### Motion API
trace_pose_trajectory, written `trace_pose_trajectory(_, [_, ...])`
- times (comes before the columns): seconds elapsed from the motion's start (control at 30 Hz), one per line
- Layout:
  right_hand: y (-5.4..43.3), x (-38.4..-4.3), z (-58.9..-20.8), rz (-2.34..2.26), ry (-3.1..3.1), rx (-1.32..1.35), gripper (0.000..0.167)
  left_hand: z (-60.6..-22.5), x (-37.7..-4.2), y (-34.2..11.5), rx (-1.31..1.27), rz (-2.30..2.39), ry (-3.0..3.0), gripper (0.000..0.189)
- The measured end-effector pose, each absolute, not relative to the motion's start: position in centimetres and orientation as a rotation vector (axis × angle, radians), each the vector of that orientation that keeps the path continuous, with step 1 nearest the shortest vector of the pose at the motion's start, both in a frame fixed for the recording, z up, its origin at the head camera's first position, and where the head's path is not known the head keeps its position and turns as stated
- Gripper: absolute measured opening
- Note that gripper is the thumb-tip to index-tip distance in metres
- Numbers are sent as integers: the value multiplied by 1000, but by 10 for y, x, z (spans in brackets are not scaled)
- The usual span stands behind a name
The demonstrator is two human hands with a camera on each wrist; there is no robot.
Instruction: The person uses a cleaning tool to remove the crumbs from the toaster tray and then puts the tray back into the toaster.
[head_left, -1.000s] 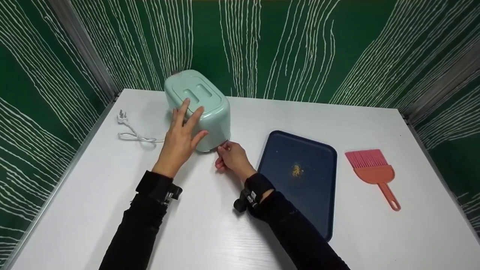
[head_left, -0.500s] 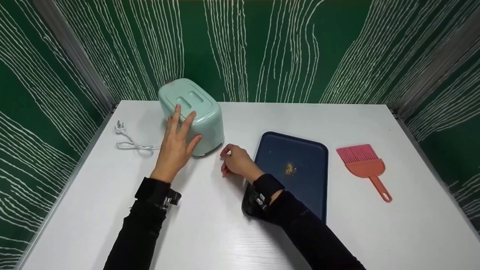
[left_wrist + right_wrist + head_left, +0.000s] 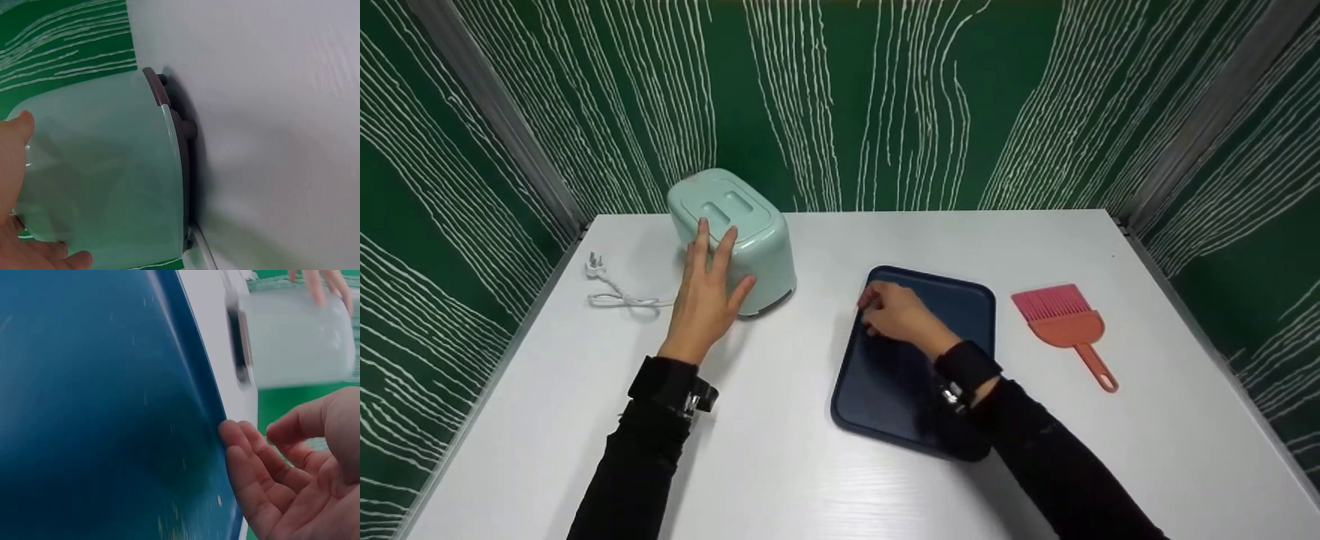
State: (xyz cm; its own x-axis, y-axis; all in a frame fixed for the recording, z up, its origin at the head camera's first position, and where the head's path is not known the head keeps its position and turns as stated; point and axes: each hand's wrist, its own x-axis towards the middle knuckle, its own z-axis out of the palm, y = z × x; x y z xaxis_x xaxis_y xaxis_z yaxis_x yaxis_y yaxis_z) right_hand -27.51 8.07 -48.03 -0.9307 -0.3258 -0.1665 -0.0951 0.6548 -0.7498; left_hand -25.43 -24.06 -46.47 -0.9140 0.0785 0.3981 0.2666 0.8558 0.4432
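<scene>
A mint-green toaster (image 3: 770, 271) with a lid on top stands at the back left of the table. My left hand (image 3: 701, 304) rests against its near side and top edge, fingers spread. In the left wrist view a dark strip shows along the toaster's base (image 3: 181, 152). My right hand (image 3: 901, 311) is over the left edge of a dark blue tray (image 3: 877, 409), fingers loosely curled, with nothing visible between them. In the right wrist view yellowish crumbs (image 3: 174, 517) appear blurred on the tray; in the head view the hand and arm cover them.
A white cord with a plug (image 3: 595, 266) lies left of the toaster. To the right of the tray is an orange hand brush (image 3: 1066, 328) with pink bristles. Green walls with white lines (image 3: 847, 97) border the white table (image 3: 765, 465).
My right hand has left the toaster's lower front edge and moved right, over the tray. My left hand stays on the toaster. The head view has shifted slightly.
</scene>
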Motion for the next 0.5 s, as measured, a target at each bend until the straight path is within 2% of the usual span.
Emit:
trace_pose_trajectory(0.17, [113, -284, -474, -1122, 2716, -427, 20, -465, -262, -246, -238, -699, -2685, 85])
trace_pose_trajectory(0.5, [177, -297, -468, -1078, 2842, -410, 48, -476, -266, -256, -146, -699, -2797, 103])
